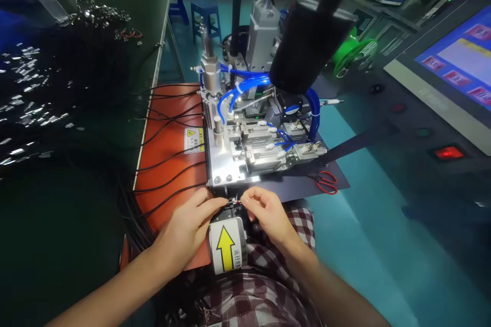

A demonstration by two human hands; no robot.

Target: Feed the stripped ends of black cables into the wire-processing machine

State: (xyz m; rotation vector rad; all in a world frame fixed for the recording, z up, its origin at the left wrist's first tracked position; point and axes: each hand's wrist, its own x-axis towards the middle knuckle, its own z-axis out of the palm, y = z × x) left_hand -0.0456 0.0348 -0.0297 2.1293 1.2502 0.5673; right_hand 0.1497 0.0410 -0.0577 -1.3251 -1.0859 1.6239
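At the front of the metal machine (226, 163), my left hand (192, 217) reaches in from the left, its fingers pressed together at a small black fixture (230, 211). What those fingertips pinch is too small to name. My right hand (268, 212) is closed in a pinch on the other side, on the end of a thin wire (238, 201) with a bit of red on it. The fingertips of both hands are close together over the fixture. Just below them is a white label (227, 246) with a yellow arrow.
Black cables cross the orange board (161, 184) on the left. Red-handled scissors (327, 183) lie on the dark plate at the right. A black cylinder (307, 46) hangs over the machine; a screen (460, 61) stands at far right.
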